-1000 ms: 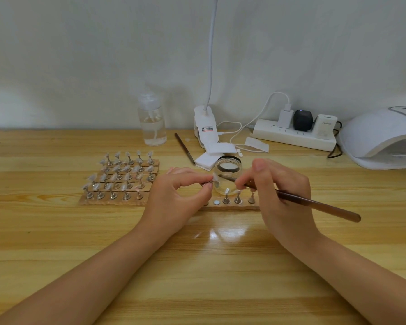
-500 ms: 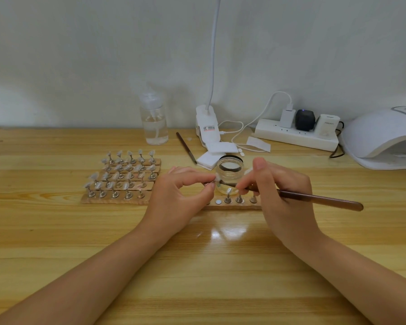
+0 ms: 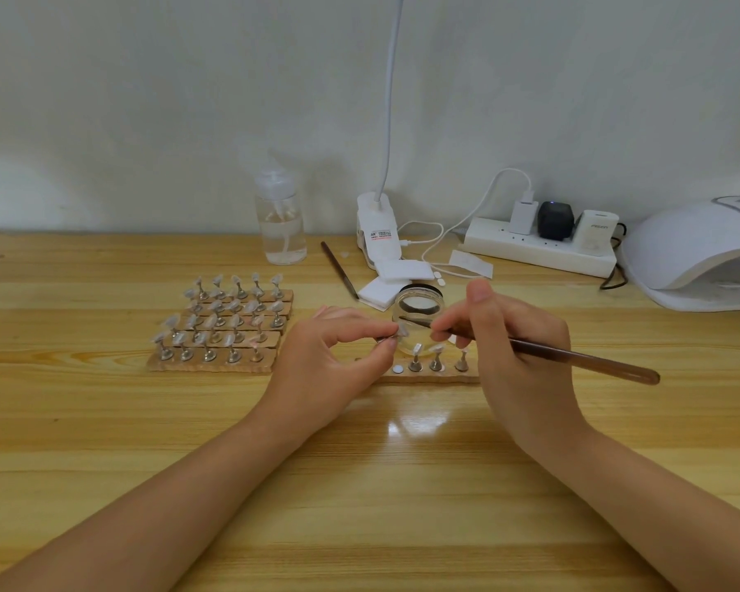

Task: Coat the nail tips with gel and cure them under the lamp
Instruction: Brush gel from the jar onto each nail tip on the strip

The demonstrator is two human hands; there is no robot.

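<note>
So the wooden bench point(image 3: 103, 442) takes up most of the shot, with the white curing lamp point(image 3: 697, 254) parked at the far right edge and a white power strip point(image 3: 535, 249) just left of it, plugs and cables sticking out. Back by the wall there's a clear pump bottle point(image 3: 280, 220) and a white clip lamp base point(image 3: 379, 232), plus a couple of white pads point(image 3: 396, 277) and a spare brush point(image 3: 339, 270) lying flat. On the left sit stacked wooden strips point(image 3: 219, 326) full of nail tips on little metal stands. Middle of the bench: the left hand point(image 3: 330, 365) has its grip pinched around one stand holding a nail tip point(image 3: 402, 331), lifted just in front of the open gel jar point(image 3: 417, 318). The right hand point(image 3: 518, 356) has its grip clenched on a brown brush point(image 3: 573, 356), pencil style, bristle end touching that nail tip. Right below them is another wooden strip point(image 3: 428, 376) with three stands on it and one bare magnet spot point(image 3: 397, 369).
</note>
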